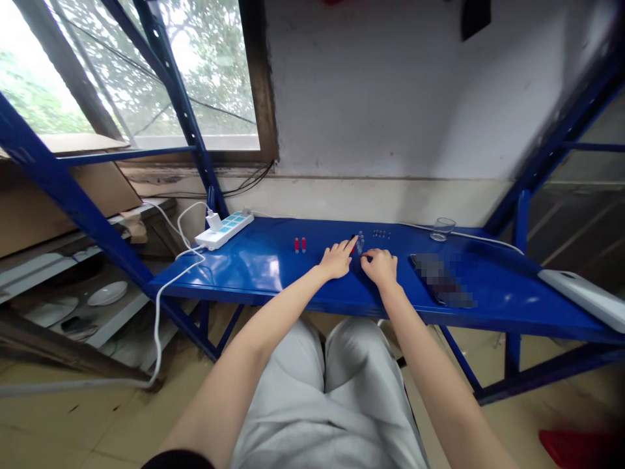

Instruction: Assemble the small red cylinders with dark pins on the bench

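On the blue tabletop [258, 260], my left hand [336, 259] lies with its fingers stretched forward. Its index fingertip touches or covers part of a small red and black piece [353, 243]. A small group of clear pieces [361, 242] is just beyond my fingertips, too small to name. Close by on the right, my right hand [381, 266] has its thumb and index finger curled together in a pinch; what sits between them is too small to make out. Two small red cylinders [299, 245] stand or lie side by side left of my left hand. Several tiny pieces [381, 234] form rows farther back.
A white power strip [225, 229] with a plugged-in charger and trailing white cable is at the left. To the right are a dark phone [439, 280], a clear glass [443, 229] and a white object [583, 299] at the edge. Blue posts frame both sides.
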`<state>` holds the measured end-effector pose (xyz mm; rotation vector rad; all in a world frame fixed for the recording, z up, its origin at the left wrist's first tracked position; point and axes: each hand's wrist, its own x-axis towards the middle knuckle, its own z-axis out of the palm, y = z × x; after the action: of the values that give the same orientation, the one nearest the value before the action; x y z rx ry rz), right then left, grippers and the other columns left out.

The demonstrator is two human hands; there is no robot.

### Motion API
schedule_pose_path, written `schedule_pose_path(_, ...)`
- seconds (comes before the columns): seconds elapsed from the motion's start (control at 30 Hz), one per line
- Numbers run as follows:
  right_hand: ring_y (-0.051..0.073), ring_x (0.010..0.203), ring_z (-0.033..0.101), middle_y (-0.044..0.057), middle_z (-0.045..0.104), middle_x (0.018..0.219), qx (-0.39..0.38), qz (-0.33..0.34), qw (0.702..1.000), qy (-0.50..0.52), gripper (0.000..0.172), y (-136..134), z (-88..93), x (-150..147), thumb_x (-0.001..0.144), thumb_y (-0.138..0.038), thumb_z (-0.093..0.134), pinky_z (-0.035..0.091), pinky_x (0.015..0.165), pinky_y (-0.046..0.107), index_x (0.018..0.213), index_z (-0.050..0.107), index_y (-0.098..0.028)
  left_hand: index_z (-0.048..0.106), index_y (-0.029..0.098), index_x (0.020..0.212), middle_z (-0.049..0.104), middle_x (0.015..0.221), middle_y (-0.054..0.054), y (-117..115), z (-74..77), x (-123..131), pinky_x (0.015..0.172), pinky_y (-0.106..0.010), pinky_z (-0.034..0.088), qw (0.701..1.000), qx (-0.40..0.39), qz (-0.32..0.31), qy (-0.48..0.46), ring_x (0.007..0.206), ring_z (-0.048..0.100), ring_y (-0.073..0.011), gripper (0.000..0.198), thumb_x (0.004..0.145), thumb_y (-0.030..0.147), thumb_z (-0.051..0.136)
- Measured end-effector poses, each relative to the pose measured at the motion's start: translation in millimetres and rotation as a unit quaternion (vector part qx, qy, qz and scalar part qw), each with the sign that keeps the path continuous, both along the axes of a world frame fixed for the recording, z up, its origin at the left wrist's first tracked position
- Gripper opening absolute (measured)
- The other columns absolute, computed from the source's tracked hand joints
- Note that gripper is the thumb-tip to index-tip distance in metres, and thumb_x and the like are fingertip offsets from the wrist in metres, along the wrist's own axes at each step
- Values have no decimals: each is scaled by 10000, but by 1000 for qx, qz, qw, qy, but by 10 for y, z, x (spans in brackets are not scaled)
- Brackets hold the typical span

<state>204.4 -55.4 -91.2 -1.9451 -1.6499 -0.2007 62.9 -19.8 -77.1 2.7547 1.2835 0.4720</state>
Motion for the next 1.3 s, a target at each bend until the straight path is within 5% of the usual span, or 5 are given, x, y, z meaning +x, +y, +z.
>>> schedule_pose_path(0.23, 254, 1038, 485, 59, 624, 1111, -32, 37, 999, -2, 284, 13, -29, 3, 755, -271, 463, 325, 848, 437, 910, 699, -243, 291, 243, 1361, 441, 1306, -105, 76, -117, 123, 905, -457, 354, 999, 10, 34, -36, 1143, 419, -270, 497, 866, 205, 318)
schedule_pose_path(0.47, 263, 1059, 459, 75, 607, 1132, -43, 72, 996, -21, 304, 45, -75, 12, 789, -261, 442, 321, 849, 462, 979, 678, -252, 606, 191, 971, 626, 974, -93, 129, -64, 75, 809, -345, 408, 990, 43, 72, -112, 929, 564, -226, 207, 831, 182, 455)
schedule_pose_path(0.67, 271, 1097, 433, 85, 576, 1174, -61, 78, 995, -25, 335, 72, -104, 19, 835, -303, 402, 323, 851, 476, 1057, 648, -255, 632, 207, 893, 665, 872, -51, 102, -139, -105, 680, -272, 436, 964, 6, 108, -242, 809, 595, -180, 142, 804, 232, 525)
schedule_pose_path(1.0, 284, 1103, 429, 105, 548, 1190, -72, 81, 993, -39, 362, 85, -115, 7, 868, -330, 367, 340, 841, 489, 1124, 611, -255, 619, 150, 851, 650, 788, -41, 6, -184, -289, 630, -214, 455, 867, -31, 166, -469, 653, 567, -102, 155, 765, 264, 560)
schedule_pose_path(1.3, 297, 1115, 422, 114, 535, 1210, -70, 83, 993, -50, 386, 87, -121, -1, 877, -340, 337, 348, 843, 502, 1159, 588, -260, 627, 145, 823, 651, 774, -42, -75, -104, -324, 626, -217, 460, 863, -61, 157, -476, 631, 558, -96, 120, 738, 216, 578)
